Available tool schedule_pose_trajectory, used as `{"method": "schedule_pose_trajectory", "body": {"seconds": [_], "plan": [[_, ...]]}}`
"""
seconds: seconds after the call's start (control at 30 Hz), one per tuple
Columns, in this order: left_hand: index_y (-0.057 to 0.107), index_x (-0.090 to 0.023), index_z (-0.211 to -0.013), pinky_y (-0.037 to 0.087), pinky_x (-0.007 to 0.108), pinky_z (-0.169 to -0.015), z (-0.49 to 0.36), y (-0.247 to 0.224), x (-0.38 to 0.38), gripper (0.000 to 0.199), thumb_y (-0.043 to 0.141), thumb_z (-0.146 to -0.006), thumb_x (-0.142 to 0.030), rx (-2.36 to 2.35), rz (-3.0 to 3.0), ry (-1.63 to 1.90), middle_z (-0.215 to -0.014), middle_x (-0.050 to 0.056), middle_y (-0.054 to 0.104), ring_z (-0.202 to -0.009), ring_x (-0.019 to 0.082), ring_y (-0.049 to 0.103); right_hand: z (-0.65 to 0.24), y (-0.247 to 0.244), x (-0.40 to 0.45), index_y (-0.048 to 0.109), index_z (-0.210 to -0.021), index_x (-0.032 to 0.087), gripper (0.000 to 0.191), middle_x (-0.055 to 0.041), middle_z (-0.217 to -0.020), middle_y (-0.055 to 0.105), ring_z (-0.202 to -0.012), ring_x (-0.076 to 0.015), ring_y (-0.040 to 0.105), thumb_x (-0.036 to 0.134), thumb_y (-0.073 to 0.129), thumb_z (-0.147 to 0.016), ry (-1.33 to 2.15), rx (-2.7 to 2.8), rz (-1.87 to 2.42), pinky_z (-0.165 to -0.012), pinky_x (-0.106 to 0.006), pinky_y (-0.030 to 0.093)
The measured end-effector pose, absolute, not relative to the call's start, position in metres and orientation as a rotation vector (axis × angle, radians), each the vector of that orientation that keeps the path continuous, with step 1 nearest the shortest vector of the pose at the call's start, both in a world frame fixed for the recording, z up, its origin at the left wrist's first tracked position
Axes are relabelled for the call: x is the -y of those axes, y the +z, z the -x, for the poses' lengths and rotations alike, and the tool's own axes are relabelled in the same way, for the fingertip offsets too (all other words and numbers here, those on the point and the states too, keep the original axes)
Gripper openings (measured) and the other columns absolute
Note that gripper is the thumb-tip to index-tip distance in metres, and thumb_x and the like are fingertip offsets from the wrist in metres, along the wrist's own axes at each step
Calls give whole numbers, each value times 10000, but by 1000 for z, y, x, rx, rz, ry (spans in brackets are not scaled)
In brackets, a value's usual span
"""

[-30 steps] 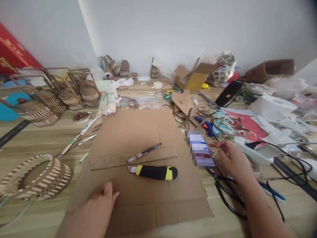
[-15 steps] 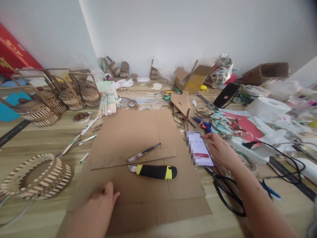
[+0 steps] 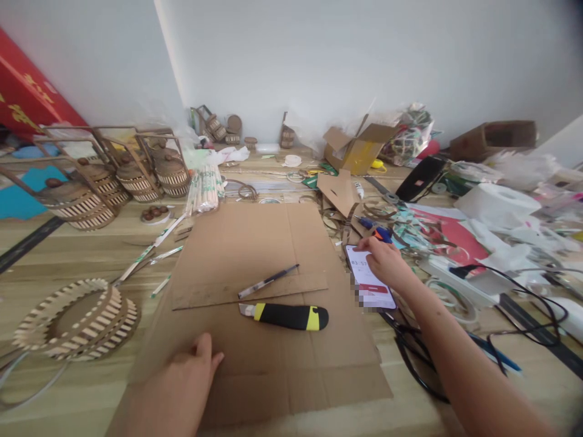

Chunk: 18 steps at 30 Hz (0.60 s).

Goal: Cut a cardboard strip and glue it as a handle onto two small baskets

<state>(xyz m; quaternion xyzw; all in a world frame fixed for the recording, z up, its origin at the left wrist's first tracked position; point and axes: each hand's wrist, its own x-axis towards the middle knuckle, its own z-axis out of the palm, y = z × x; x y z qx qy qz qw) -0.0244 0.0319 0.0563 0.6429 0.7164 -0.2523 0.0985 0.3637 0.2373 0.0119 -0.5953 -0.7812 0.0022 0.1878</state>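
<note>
My left hand [image 3: 184, 373] rests on the lower left of a cardboard sheet [image 3: 255, 233], thumb and index finger apart, other fingers curled partly out of sight, holding nothing. My right hand [image 3: 387, 260] is over a smartphone [image 3: 371, 286] lying at the sheet's right edge. Its index finger reaches to the upper part of the lit screen; I cannot tell if it touches. Between my hands, a black and yellow utility knife [image 3: 289, 317] lies on the sheet with its blade pointing left. Behind it, a pen [image 3: 268, 281] lies across a narrow cardboard strip [image 3: 303, 284].
Woven bamboo rings [image 3: 86, 321] stand at left, with lidded handled baskets [image 3: 136, 176] behind. Bundled wrapped chopsticks [image 3: 204, 189] lie beside them. At right are a blue glue gun [image 3: 376, 229], black-handled scissors [image 3: 416, 358], a power strip [image 3: 462, 279] with cables, and a paper roll [image 3: 498, 203].
My right hand has moved left and up, from the phone's right edge to over its screen. My left hand stays on the cardboard. The whole view has shifted slightly.
</note>
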Motion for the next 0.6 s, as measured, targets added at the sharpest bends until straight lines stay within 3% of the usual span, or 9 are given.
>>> {"method": "schedule_pose_trajectory", "body": {"seconds": [0.13,0.37,0.6], "plan": [[621,-108,-1211,595,431,-655,25,55,-32,406,259,-1038,-169,-2107,-1891,-757,-829,162,752,-796,326,753,-372,20,-227,570,-963,226,265,-76,-1003,738,-1001,-253,674,77,430,-794,-18,2152,1649,-924,-448,486],[606,-89,-1236,594,437,-692,25,57,-32,409,255,-1033,-144,-2084,-1880,-759,-881,182,756,-824,318,754,-372,13,-219,520,-944,237,282,-107,-993,750,-961,-296,691,95,413,-726,-51,2111,1660,-870,-479,506],[610,-88,-1234,592,428,-662,24,58,-33,407,262,-1034,-156,-2106,-1870,-767,-835,181,753,-805,330,754,-368,12,-222,496,-918,248,277,-91,-957,758,-947,-281,693,83,408,-714,-76,2123,1644,-887,-471,488]]}}
